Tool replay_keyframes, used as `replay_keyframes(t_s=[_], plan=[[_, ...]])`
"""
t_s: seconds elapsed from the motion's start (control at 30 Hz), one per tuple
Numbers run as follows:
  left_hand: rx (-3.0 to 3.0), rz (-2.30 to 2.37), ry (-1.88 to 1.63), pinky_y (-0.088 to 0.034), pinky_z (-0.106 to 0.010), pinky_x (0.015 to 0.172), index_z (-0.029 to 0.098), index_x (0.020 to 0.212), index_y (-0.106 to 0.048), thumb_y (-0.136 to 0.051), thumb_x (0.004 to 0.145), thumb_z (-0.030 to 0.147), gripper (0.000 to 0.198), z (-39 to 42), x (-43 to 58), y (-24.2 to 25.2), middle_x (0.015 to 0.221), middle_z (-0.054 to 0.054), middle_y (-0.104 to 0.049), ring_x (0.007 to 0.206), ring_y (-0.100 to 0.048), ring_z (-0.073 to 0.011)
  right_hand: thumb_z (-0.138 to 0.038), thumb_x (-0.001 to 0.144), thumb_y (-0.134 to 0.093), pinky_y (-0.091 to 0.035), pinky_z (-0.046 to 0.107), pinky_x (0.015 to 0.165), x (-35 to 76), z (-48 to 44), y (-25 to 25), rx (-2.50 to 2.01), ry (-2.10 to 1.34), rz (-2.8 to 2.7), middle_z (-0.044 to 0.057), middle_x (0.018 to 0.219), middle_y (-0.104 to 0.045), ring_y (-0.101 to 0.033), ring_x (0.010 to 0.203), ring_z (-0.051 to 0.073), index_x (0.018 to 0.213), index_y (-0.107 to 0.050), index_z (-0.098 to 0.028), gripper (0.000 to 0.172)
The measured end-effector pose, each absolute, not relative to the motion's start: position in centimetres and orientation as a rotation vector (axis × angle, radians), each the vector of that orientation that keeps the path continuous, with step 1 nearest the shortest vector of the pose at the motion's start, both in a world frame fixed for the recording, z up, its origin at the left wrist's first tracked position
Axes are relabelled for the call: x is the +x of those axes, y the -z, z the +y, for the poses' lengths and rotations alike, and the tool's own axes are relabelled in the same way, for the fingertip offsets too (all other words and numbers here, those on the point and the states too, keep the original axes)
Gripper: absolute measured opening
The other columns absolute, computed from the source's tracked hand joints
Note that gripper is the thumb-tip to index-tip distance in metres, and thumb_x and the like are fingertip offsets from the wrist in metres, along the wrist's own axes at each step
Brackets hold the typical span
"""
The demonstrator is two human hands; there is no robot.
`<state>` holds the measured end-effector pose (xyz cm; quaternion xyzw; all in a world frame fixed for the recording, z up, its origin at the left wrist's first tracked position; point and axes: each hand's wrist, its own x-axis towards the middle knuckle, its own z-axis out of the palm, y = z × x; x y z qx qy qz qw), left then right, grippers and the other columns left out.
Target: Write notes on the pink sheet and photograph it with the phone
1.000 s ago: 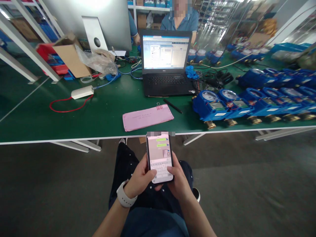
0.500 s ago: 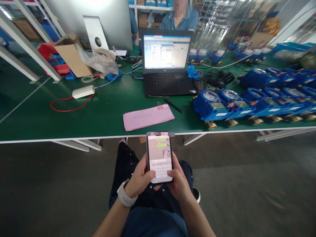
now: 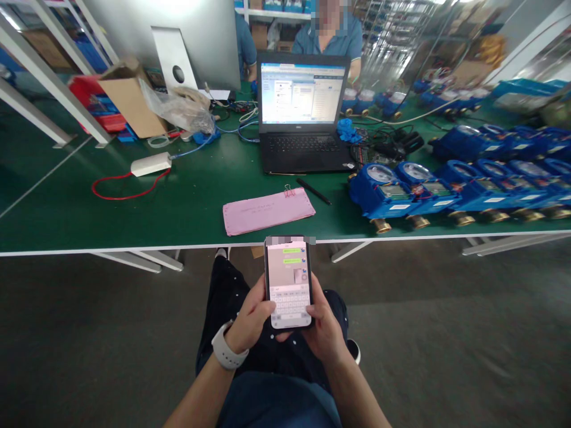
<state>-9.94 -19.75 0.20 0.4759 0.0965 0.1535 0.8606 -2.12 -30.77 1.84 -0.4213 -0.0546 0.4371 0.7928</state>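
A smartphone (image 3: 289,279) is held upright over my lap, just below the table's front edge. Its lit screen shows a chat with green message bubbles and a keyboard. My left hand (image 3: 254,315) grips the phone's left side, its thumb at the keyboard's left edge. On the right side my right hand (image 3: 325,324) is closed round the phone, thumb over the keyboard's right edge. The fingers behind the phone are mostly hidden. Beyond it on the table lies a pink paper pad (image 3: 268,212) with a binder clip (image 3: 289,191); a black pen (image 3: 314,192) rests beside it.
An open laptop (image 3: 304,145) stands on the green table (image 3: 196,205). Several blue meters (image 3: 386,193) with brass fittings line the right side. To the left are a white box with a red cord (image 3: 150,164), a cardboard box (image 3: 134,104) and a monitor (image 3: 173,59). A person (image 3: 328,38) sits opposite.
Both thumbs have shifted outward toward the edges of the phone's keyboard. Text now appears in the input line, with a suggestion row. The person opposite has moved slightly right.
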Motion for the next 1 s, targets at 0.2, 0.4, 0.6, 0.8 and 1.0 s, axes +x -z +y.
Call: replay_keyframes(t_s=[0.2,0.4,0.6,0.8,1.0], plan=[[0.978,0.192,-0.323,-0.054,-0.034,0.077,0.019,0.123,-0.049,-0.049,0.077,0.022,0.046,-19.66,-9.91,-0.25,0.115,-0.007,-0.063,0.098,-0.061,-0.0255,-0.019,0.059,-0.051,-0.053,0.04,0.082,-2.1,-30.73,-1.87,-0.927,-0.95,-0.117,0.002,0.11,-0.066,-0.059,0.103,0.026,0.122,-0.052,-0.027,0.063],[0.987,0.187,-0.346,-0.054,-0.035,0.077,0.018,0.123,-0.049,-0.05,0.078,0.025,0.046,-19.39,-9.9,-0.29,0.116,-0.009,-0.063,0.099,-0.061,-0.027,-0.015,0.056,-0.051,-0.05,0.04,0.087,-2.05,-30.84,-1.87,-0.975,-0.988,-0.07,0.001,0.116,-0.064,-0.058,0.107,0.026,0.124,-0.05,-0.026,0.069],[1.0,0.206,-0.333,-0.048,-0.042,0.091,0.017,0.125,-0.049,-0.05,0.075,0.024,0.05,-19.36,-9.96,-0.29,0.121,-0.009,-0.06,0.108,-0.056,-0.0287,-0.015,0.056,-0.051,-0.051,0.04,0.085,-2.08,-30.97,-1.66,-0.958,-0.991,-0.071,0.001,0.115,-0.065,-0.059,0.105,0.026,0.125,-0.049,-0.027,0.07],[1.004,0.201,-0.316,-0.051,-0.038,0.084,0.018,0.128,-0.046,-0.05,0.076,0.025,0.053,-19.31,-10.0,-0.1,0.122,-0.009,-0.06,0.107,-0.057,-0.0285,-0.016,0.056,-0.05,-0.052,0.037,0.082,-2.03,-30.95,-1.66,-0.93,-0.99,-0.104,0.001,0.113,-0.065,-0.061,0.101,0.024,0.124,-0.049,-0.028,0.068],[1.028,0.167,-0.294,-0.05,-0.039,0.088,0.02,0.129,-0.044,-0.05,0.072,0.017,0.058,-19.31,-10.0,-0.16,0.126,-0.007,-0.057,0.112,-0.055,-0.0284,-0.022,0.061,-0.056,-0.054,0.035,0.074,-2.16,-30.74,-1.86,-0.974,-0.945,-0.107,0.003,0.105,-0.067,-0.063,0.094,0.024,0.122,-0.049,-0.026,0.062]])
